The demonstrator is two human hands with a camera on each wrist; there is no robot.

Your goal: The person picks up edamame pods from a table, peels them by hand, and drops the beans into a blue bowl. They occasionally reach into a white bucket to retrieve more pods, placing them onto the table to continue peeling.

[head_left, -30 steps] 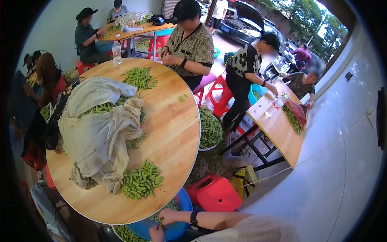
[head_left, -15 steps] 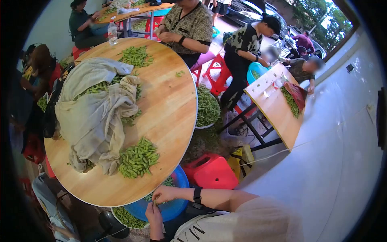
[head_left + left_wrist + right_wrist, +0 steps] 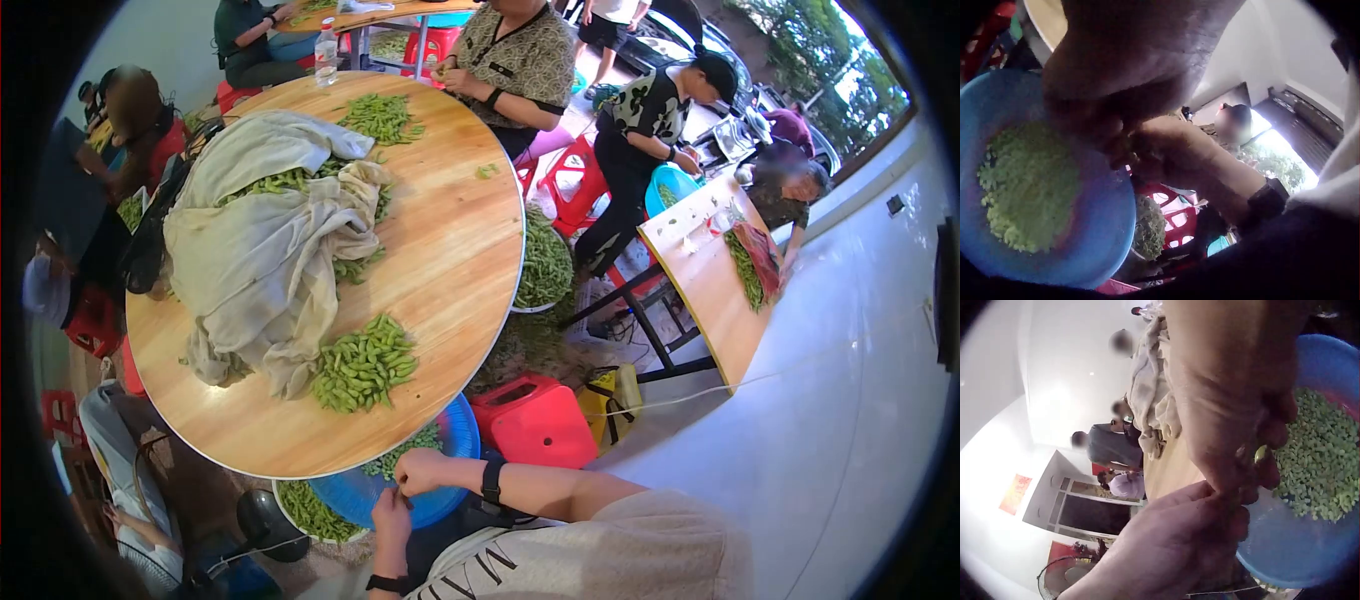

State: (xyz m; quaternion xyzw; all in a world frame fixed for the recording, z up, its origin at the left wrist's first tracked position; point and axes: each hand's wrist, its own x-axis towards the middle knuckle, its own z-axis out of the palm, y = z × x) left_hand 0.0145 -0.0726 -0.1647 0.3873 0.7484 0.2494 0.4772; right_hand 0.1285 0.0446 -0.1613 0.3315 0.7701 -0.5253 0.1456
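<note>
My right hand (image 3: pixel 422 470) and left hand (image 3: pixel 391 518) meet fingertip to fingertip over the blue basin (image 3: pixel 462 432), at the front edge of the round table. Both pinch a green bean pod (image 3: pixel 1261 454), mostly hidden by the fingers; a bit of it shows at the right fingers in the right wrist view. Loose shelled green beans (image 3: pixel 1321 456) cover the basin's bottom. Above the basin, on the table, lies a heap of whole pods (image 3: pixel 364 366). In the left wrist view my left hand (image 3: pixel 1129 69) is dark and close to the camera.
A pale cloth (image 3: pixel 260 265) covers more pods on the round table (image 3: pixel 450 280). Below the basin stands a tub of pods (image 3: pixel 315 512). A red stool (image 3: pixel 535 420) is to the right. Several people sit or stand around other tables, one just across mine.
The head view has tilted and shifted, so the table sits higher in it and more of my forearms shows. My hands stay together over the basin.
</note>
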